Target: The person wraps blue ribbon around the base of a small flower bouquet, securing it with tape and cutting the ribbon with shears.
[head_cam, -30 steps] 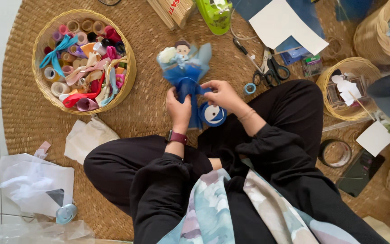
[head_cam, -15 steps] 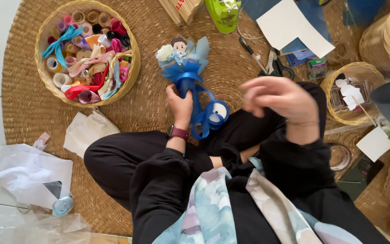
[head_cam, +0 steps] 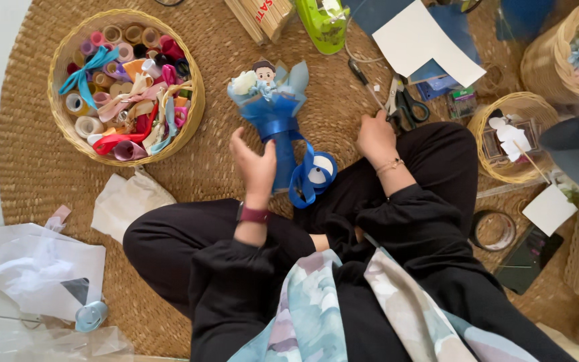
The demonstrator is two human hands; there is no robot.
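Round basket (head_cam: 58, 74), mat's far-left edge: ribbon rolls (head_cam: 125, 90). Small basket (head_cam: 480, 131), right edge: white cutouts. Left hand (head_cam: 256, 164) spread, beside blue bouquet (head_cam: 273, 110) at mat centre. Right hand (head_cam: 374, 136) curled, touching scissors (head_cam: 407, 104).

Bouquet (head_cam: 273, 114) on mat (head_cam: 222, 53), ribbon basket (head_cam: 61, 74) left, scissors (head_cam: 403, 104) right (near paper (head_cam: 430, 43))

Black long sleeves and trousers; a pastel floral scarf hangs at six o'clock; maroon watch strap (head_cam: 254, 214), thin bracelet (head_cam: 391, 165).
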